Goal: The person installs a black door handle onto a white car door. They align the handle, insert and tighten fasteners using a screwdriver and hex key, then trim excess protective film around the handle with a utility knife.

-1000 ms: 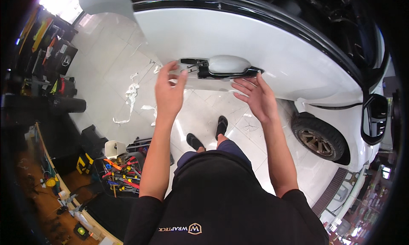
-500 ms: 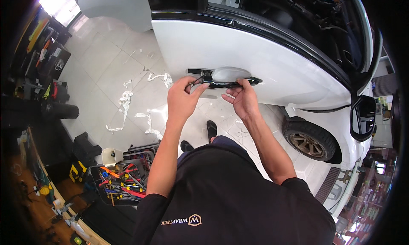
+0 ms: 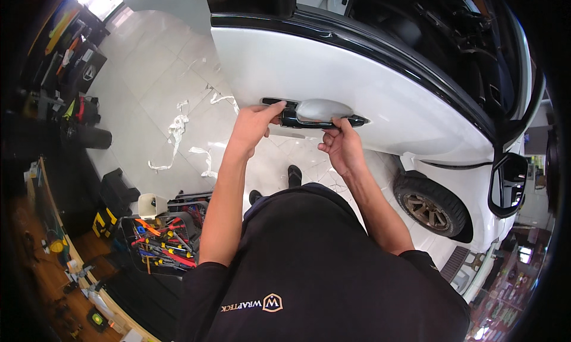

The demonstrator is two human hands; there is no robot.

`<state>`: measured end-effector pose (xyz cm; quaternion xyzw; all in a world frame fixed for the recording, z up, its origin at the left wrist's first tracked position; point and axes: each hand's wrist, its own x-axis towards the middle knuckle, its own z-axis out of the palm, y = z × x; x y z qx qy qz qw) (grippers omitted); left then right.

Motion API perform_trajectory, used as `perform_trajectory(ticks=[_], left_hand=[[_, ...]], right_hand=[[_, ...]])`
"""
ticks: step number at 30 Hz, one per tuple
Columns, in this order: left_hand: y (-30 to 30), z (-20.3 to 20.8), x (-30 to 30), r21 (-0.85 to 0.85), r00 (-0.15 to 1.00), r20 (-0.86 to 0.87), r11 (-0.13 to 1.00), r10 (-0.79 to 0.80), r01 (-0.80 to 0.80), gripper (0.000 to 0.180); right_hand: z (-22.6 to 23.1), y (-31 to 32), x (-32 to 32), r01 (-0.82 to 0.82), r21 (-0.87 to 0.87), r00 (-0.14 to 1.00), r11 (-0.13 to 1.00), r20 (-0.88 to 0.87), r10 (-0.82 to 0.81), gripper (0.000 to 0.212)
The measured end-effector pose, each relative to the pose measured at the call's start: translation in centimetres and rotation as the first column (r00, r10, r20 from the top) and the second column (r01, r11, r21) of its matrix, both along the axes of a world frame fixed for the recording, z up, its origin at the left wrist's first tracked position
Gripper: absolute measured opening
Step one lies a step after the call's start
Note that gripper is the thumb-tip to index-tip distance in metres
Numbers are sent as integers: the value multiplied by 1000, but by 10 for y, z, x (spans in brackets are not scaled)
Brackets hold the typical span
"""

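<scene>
A glossy black door handle (image 3: 309, 125) lies along the outer skin of a white car door (image 3: 250, 59), just below a rounded silver-white handle cup (image 3: 321, 109). My left hand (image 3: 253, 127) is at the handle's rear end. Its index finger reaches to the dark slot (image 3: 275, 101) in the door, and the thumb sits lower, against the black handle. Near the front end, my right hand (image 3: 345, 148) pinches the handle between thumb and fingers, the other fingers curled beneath. My left fingertips partly hide the handle's rear end.
Crumpled white strips (image 3: 176, 130) lie on the tiled floor (image 3: 140, 62). To my lower left stands an open tool tray (image 3: 163, 247) full of hand tools, beside a cream container (image 3: 151, 205). The front wheel (image 3: 431, 205) and side mirror (image 3: 507, 184) are at right.
My left hand has turned, its index finger moving up and over to the slot while the thumb drops lower. My right hand keeps its pinch near the handle's front end.
</scene>
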<state>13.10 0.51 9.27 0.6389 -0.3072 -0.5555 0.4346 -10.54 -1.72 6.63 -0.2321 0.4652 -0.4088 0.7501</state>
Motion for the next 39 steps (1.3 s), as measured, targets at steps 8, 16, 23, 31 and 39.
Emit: perform_trajectory(ticks=[8, 16, 23, 31, 39], left_hand=[[-14, -25, -11, 156, 872, -433, 971, 231, -179, 23], [-14, -36, -23, 97, 831, -441, 939, 338, -330, 15], [-20, -34, -20, 90, 841, -443, 949, 311, -304, 14], [36, -32, -30, 36, 893, -387, 971, 232, -237, 18], [54, -33, -52, -7, 884, -440, 984, 157, -179, 23]], right_hand=[[-10, 1, -6, -9, -19, 1000, 1000, -2, 9, 29], [14, -6, -11, -190, 47, 982, 981, -4, 190, 38], [15, -5, -3, -138, 38, 990, 990, 8, 138, 42], [-7, 4, -15, -110, -35, 982, 993, 151, 114, 30], [-2, 6, -28, -161, 3, 987, 987, 29, 161, 33]])
